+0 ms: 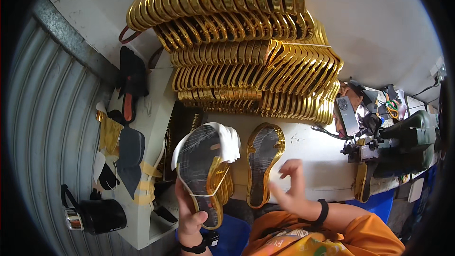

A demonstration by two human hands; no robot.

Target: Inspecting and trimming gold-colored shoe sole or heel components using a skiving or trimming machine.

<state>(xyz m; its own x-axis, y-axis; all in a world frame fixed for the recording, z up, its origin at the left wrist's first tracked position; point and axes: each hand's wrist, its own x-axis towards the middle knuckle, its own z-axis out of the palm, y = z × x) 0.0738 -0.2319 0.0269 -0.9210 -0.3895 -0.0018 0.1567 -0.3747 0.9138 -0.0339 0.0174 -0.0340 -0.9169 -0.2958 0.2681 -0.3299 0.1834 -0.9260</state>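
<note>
My left hand (189, 211) grips a bundle of gold-edged shoe soles (199, 159) near its narrow end, thumb in front. The bundle's dark top face is turned up, and a white band (208, 194) runs round it. White strap pieces (229, 142) wrap its wide end. Right of the bundle, a single gold-edged sole (263, 166) lies dark side up on the white table. Beside that sole, my right hand (293, 192) hovers with its thumb and bent fingers apart, holding nothing.
Tall stacked rows of gold-edged soles (237, 57) fill the back of the white table (313, 161). At right stand a dark green machine (407, 142) with a sole at its front and a phone (347, 116). A black flask (102, 215) and scraps are at left.
</note>
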